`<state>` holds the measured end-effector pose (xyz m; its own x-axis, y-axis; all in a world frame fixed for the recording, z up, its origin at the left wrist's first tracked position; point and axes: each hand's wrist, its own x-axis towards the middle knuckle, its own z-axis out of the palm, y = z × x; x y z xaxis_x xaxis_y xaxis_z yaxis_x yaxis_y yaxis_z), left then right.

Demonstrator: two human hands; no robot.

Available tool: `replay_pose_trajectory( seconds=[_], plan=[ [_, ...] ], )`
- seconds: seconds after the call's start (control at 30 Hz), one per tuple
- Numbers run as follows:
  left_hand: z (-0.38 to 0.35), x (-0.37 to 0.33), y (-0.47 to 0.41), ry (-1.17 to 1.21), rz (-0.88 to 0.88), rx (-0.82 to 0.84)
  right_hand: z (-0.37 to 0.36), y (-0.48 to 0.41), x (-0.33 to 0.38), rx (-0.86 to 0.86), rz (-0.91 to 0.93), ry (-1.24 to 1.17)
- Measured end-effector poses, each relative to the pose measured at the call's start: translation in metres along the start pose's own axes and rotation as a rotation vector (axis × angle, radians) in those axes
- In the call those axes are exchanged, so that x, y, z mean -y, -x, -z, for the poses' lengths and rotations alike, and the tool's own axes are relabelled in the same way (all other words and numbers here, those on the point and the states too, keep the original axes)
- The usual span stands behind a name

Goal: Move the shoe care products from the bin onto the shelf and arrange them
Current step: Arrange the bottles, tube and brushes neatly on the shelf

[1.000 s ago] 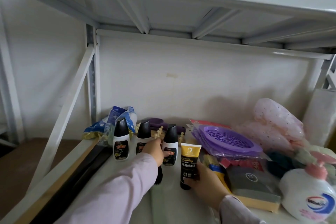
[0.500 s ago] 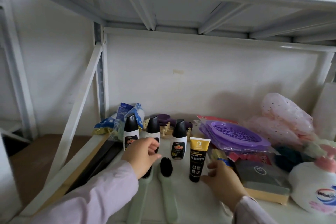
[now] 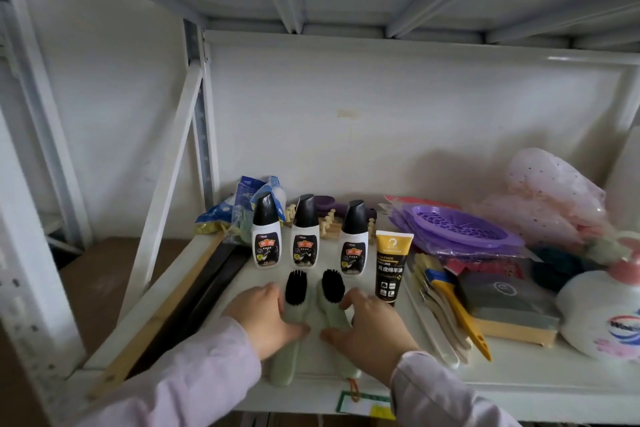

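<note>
Low in the centre of the frame, on the white metal shelf [image 3: 519, 378], the shoe care products stand in two rows. Three white shoe polish bottles [image 3: 305, 236] with black slanted caps stand upright side by side in the back row, and one black-and-yellow leather cream tube [image 3: 392, 267] stands on its cap just to their right. In front of them lie two green shoe brushes [image 3: 296, 308] with black bristles, side by side, bristle ends toward the bottles.

The left hand [image 3: 265, 317] rests against the left brush, fingers loosely curved along its side; the right hand [image 3: 367, 326] does the same on the right brush. Neither hand has closed around a handle.

In the right half of the frame lie one purple sink strainer [image 3: 460, 230] in its bag, one yellow-handled brush [image 3: 453, 298], one grey-topped sponge block [image 3: 509, 305], and one white pump bottle [image 3: 602, 312].
</note>
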<state>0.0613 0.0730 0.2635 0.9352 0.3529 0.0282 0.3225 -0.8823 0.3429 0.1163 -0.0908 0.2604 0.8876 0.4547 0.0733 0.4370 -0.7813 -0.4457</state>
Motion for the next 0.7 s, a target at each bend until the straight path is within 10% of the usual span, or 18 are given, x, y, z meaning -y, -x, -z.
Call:
replay_pose_trajectory(
  seconds=[0.7],
  plan=[
    [-0.02,0.01,0.008,-0.09,0.104,-0.128,-0.022,0.012,0.005,-0.09,-0.018,0.204]
  ],
)
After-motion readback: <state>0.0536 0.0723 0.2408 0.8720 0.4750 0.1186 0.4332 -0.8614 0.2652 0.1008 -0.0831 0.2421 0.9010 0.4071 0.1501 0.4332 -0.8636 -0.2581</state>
